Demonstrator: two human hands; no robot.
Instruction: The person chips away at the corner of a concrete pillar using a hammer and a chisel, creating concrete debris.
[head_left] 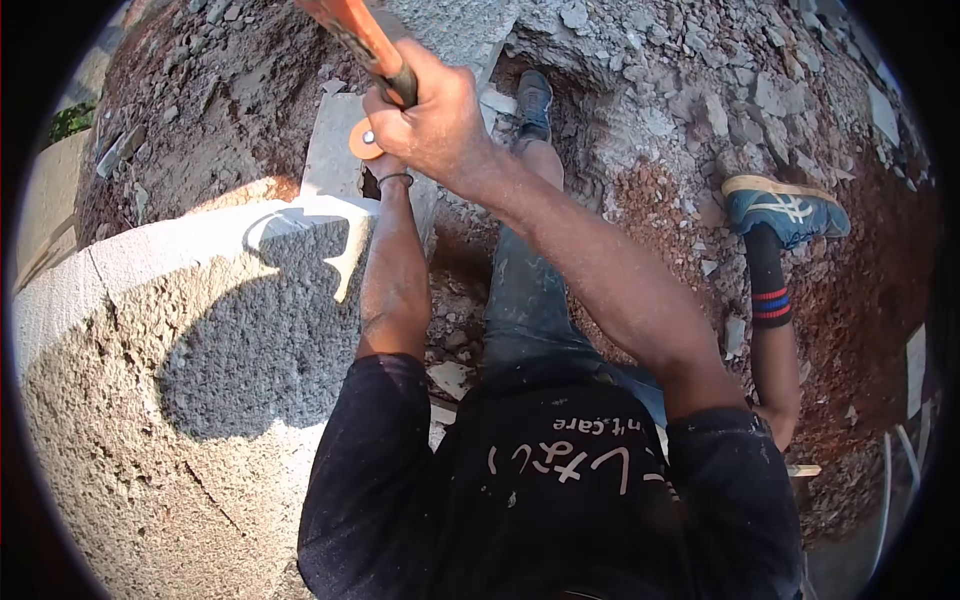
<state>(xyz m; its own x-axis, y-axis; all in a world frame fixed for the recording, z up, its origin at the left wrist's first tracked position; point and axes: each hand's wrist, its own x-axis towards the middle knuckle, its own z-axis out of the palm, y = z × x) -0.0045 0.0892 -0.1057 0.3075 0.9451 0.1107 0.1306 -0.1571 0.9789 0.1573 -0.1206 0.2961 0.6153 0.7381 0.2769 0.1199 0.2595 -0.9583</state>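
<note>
My right hand (430, 115) is closed round the black end of an orange-handled hammer (355, 30), raised at the top; its head lies beyond the view. Just beneath, my left hand (388, 166) is mostly hidden by my right hand. It grips a chisel (366, 140), of which only the round orange guard and the metal striking end show. A dark band circles my left wrist. Below the chisel lies a pale concrete slab (335, 145).
A rough concrete block (130, 400) fills the left side, with my shadow on it. Broken rubble (660, 130) and reddish soil surround my legs. One shoe (535, 100) stands in a dug hollow, the other shoe (785, 210) on loose debris at right.
</note>
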